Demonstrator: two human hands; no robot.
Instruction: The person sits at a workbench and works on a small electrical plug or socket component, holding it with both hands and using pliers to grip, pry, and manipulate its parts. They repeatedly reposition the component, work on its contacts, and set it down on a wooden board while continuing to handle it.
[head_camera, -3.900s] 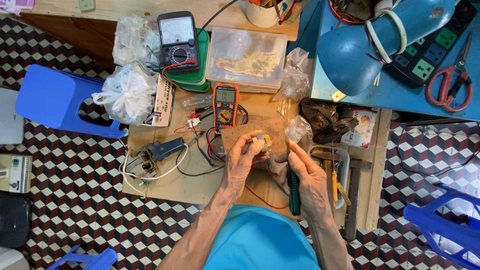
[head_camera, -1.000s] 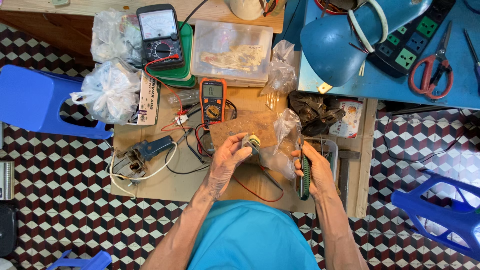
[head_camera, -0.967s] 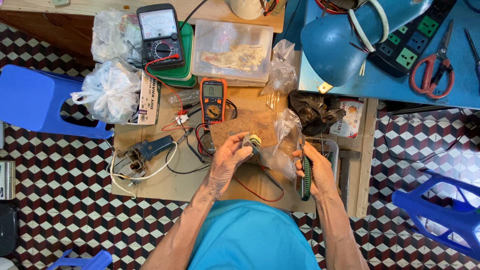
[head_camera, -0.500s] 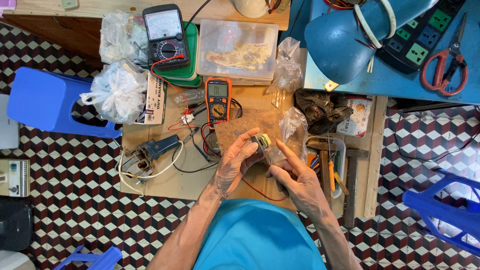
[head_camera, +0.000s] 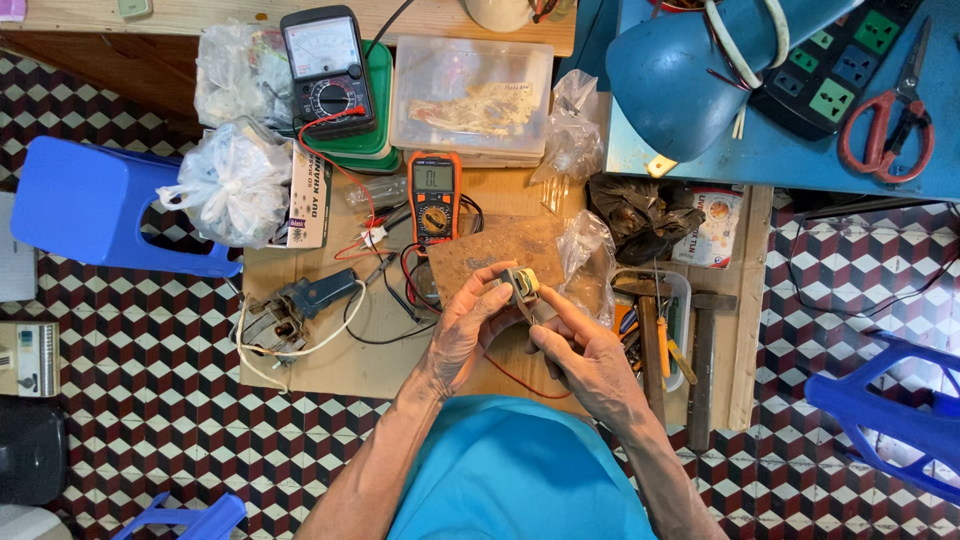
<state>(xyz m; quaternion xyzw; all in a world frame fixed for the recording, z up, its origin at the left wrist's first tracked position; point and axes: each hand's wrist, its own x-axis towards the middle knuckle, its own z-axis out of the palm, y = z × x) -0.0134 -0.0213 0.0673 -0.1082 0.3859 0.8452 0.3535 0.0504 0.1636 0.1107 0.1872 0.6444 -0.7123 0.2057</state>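
Note:
My left hand (head_camera: 468, 325) holds a small pale, boxy electrical part (head_camera: 523, 284) with metal bits, raised just above a brown board (head_camera: 490, 255) on the low wooden table (head_camera: 340, 365). My right hand (head_camera: 585, 355) comes in from the right. Its index finger and thumb pinch the same part from below and beside. A thin red wire (head_camera: 525, 382) loops across the table under my wrists.
An orange digital multimeter (head_camera: 435, 195) lies just beyond the hands, a black analog meter (head_camera: 325, 70) and a clear plastic box (head_camera: 470, 95) farther back. Hammers (head_camera: 700, 345) and a tool tray (head_camera: 655, 330) lie at right. A white-corded device (head_camera: 300, 305) and bags (head_camera: 235, 180) sit at left.
A second ago my right hand held a green-handled screwdriver beside the part. It has put that down and moved left onto the part, which my left hand keeps holding.

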